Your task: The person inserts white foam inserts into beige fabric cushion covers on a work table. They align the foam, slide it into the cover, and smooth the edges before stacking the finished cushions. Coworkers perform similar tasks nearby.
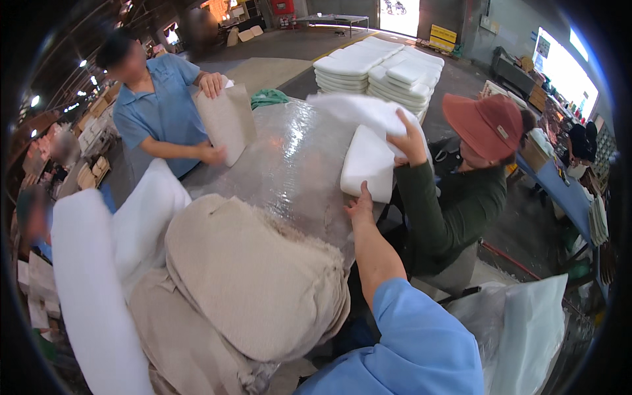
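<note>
My right hand [361, 203] reaches forward from the lower edge and grips the near corner of a white foam pad [370, 161], thumb on its face, the other fingers partly hidden. My left hand is out of view. Just beyond, a person in a red hat lifts another white pad [349, 108], smeared by motion, with a hand [411, 138] on its right end. Close in front of me lies a heap of beige fabric covers [253, 276]. Across the table, a person in a blue shirt holds a beige cover [227, 125] with something white at its top.
A plastic-covered table [289, 145] spans the middle, with a green cloth [268, 97] at its far edge. Stacked white pads [375, 69] stand beyond. Long white pads [92, 276] rise at left. Plastic-wrapped material [526, 329] sits at lower right, beside a chair.
</note>
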### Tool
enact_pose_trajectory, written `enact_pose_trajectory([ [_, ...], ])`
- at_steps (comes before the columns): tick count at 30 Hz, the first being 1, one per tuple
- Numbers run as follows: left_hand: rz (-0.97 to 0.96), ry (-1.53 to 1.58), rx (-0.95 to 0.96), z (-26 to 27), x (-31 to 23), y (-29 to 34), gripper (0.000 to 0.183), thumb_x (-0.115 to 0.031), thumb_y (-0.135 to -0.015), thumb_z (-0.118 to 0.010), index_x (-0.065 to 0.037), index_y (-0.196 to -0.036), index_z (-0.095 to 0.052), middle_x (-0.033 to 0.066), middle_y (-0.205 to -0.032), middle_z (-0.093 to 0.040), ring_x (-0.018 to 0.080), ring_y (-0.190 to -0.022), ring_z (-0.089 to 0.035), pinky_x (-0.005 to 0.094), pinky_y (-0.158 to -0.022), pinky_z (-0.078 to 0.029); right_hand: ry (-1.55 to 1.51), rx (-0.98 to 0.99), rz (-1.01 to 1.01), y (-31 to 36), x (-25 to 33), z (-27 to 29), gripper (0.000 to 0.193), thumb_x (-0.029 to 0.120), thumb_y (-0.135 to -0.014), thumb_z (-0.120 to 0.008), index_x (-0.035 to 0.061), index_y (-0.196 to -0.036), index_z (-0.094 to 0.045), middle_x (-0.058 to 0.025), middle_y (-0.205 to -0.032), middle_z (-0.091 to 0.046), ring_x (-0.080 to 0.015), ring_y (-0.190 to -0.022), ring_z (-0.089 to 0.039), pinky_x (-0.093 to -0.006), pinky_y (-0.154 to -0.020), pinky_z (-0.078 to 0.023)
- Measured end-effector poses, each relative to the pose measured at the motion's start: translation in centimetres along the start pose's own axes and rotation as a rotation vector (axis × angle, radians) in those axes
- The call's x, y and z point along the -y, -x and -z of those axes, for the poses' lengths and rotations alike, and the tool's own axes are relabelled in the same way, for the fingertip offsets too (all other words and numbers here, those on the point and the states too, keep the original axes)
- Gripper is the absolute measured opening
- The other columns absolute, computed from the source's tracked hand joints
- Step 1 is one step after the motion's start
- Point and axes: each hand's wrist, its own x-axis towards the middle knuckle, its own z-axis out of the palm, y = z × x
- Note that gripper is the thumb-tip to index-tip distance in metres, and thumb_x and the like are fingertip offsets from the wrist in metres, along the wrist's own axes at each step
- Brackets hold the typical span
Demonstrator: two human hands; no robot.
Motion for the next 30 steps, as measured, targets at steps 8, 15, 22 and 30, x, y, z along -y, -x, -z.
enact_pose_trajectory([
  [8, -0.186, -0.347, 0.053, -4.1, 5.7, 0.2, 0.043, -0.017, -0.095, -0.071, 0.006, -0.131, -0.066, 0.0203, -0.131, -0.072, 0.0331, -0.113, -0.07, 0.0469, -0.091, -0.061, 0.097, 0.519, 0.02, -3.6, 7.7, -1.2, 0.067, 0.033, -0.106, -0.069, -0.0036, -0.155, -0.044, -0.0167, -0.152, -0.056, -0.0279, -0.139, -0.053, -0.047, -0.116, -0.038],
  [15, -0.349, -0.603, -0.012, -7.9, 10.3, 1.5, 0.041, -0.014, -0.094, -0.073, 0.005, -0.13, -0.067, 0.0195, -0.127, -0.073, 0.0314, -0.109, -0.071, 0.0482, -0.085, -0.062, 0.636, 0.856, 0.379, 1.7, 20.1, -3.3, 0.05, 0.02, -0.109, -0.065, -0.0108, -0.147, -0.055, -0.016, -0.145, -0.064, -0.0222, -0.133, -0.061, -0.0343, -0.113, -0.046],
  [22, 0.107, -0.077, 0.011, -12.1, 10.1, 1.0, 0.043, -0.015, -0.091, -0.076, 0.002, -0.129, -0.067, 0.0166, -0.136, -0.069, 0.0323, -0.125, -0.065, 0.0482, -0.094, -0.061, 0.158, 0.882, 0.108, 10.9, 20.7, -2.3, 0.069, 0.04, -0.105, -0.064, -0.009, -0.151, -0.048, -0.0254, -0.143, -0.064, -0.0366, -0.129, -0.066, -0.047, -0.112, -0.052],
  [30, -0.2, -0.54, 0.08, -9.9, 10.6, 2.5, 0.043, -0.016, -0.091, -0.076, 0.002, -0.13, -0.067, 0.0167, -0.133, -0.071, 0.0308, -0.123, -0.066, 0.0473, -0.092, -0.06, 0.615, 0.657, 0.267, -2.1, 11.6, -1.0, 0.056, 0.024, -0.105, -0.07, -0.0067, -0.149, -0.054, -0.0204, -0.147, -0.063, -0.0309, -0.134, -0.061, -0.043, -0.115, -0.046],
])
